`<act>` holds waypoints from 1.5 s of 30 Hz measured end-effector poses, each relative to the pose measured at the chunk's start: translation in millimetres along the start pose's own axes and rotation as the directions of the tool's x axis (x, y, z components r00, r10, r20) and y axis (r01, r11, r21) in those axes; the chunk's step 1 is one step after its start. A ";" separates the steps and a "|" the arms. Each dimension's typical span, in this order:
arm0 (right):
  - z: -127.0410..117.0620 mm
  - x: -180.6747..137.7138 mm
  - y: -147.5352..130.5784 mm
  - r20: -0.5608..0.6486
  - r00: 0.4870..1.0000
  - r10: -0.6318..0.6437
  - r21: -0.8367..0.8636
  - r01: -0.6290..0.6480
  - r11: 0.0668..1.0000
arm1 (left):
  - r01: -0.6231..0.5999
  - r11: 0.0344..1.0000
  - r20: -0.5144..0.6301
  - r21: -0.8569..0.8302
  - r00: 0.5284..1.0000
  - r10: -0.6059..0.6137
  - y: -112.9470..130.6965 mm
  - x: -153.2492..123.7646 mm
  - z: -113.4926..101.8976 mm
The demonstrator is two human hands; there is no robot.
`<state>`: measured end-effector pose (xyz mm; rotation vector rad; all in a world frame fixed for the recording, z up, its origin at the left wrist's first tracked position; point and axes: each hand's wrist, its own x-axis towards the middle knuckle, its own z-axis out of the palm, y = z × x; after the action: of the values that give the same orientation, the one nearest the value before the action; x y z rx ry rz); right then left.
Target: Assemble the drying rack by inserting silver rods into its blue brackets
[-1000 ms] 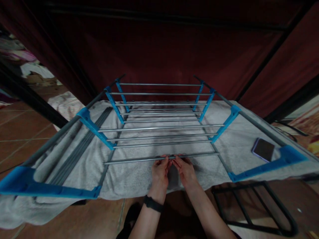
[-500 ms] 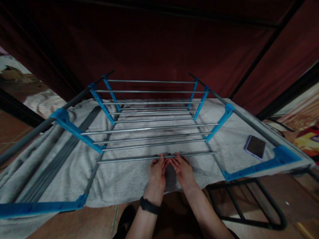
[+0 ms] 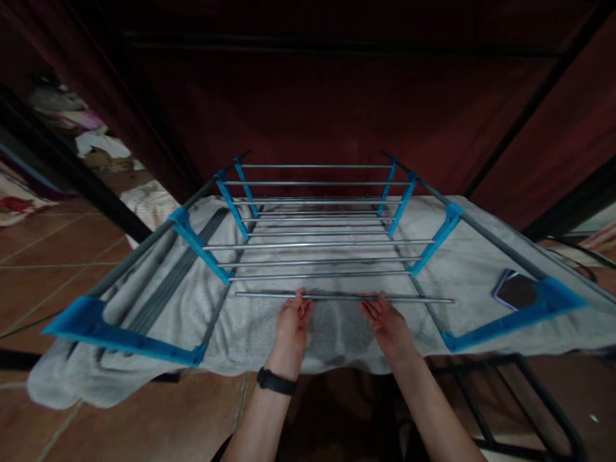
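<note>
A thin grey metal rod (image 3: pixel 337 296) lies crosswise in both hands. My left hand (image 3: pixel 291 321) pinches it left of its middle, and my right hand (image 3: pixel 385 321) pinches it farther right; both are closed on it. Beyond the hands stands a rack frame (image 3: pixel 317 245) of grey tubes and blue plastic brackets, with several rods spanning its two sides. Two nearest brackets, the left blue bracket (image 3: pixel 129 337) and the right blue bracket (image 3: pixel 520 319), have no rod between them. The held rod's right end passes over the frame's lower right tube.
A grey cloth (image 3: pixel 240 346) covers the surface under the rack. Several loose grey rods (image 3: pixel 178 269) lie at the left. A phone (image 3: pixel 514 289) rests at the right, partly behind the bracket. A black metal frame (image 3: pixel 510 398) stands below right. Dark red panels (image 3: pixel 308 102) rise behind.
My hands have moved apart along the rod, the right one shifting right. The rod has shifted right relative to the rack. The camera view has turned somewhat left.
</note>
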<state>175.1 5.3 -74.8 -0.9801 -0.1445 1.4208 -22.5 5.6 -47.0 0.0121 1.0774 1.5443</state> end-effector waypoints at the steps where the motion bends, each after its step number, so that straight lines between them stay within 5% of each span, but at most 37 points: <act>1: -3.4 0.1 -4.0 0.002 1.000 0.011 0.000 -0.011 1.000 | -0.003 1.000 -0.011 -0.010 1.000 0.002 5.1 0.4 -1.1; 10: -24.2 4.5 -37.4 -0.082 0.990 0.116 -0.034 -0.119 0.992 | -0.058 0.985 -0.101 -0.160 0.994 0.042 50.4 6.9 -13.7; 19: -24.5 7.6 -38.9 -0.056 0.988 0.144 -0.057 -0.147 0.987 | -0.062 0.976 -0.158 -0.210 0.987 0.028 74.4 14.4 -25.0; 27: -26.4 16.6 -44.8 -0.080 0.991 0.105 -0.038 -0.108 0.993 | -0.072 0.970 -0.196 -0.231 0.980 0.026 92.5 22.3 -36.3; 34: -24.7 21.5 -48.7 -0.107 0.992 0.069 0.031 -0.066 0.997 | -0.173 0.973 -0.337 -0.154 0.935 0.113 107.3 34.6 -47.9; 45: -21.1 18.5 -45.6 -0.021 0.997 -0.078 0.053 0.079 0.995 | -0.151 0.985 -0.336 -0.084 0.935 0.115 113.2 33.8 -42.0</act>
<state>226.5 18.1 -67.3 -0.9342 -0.1290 1.3365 -143.9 20.4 -19.1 -0.2631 1.2733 1.7684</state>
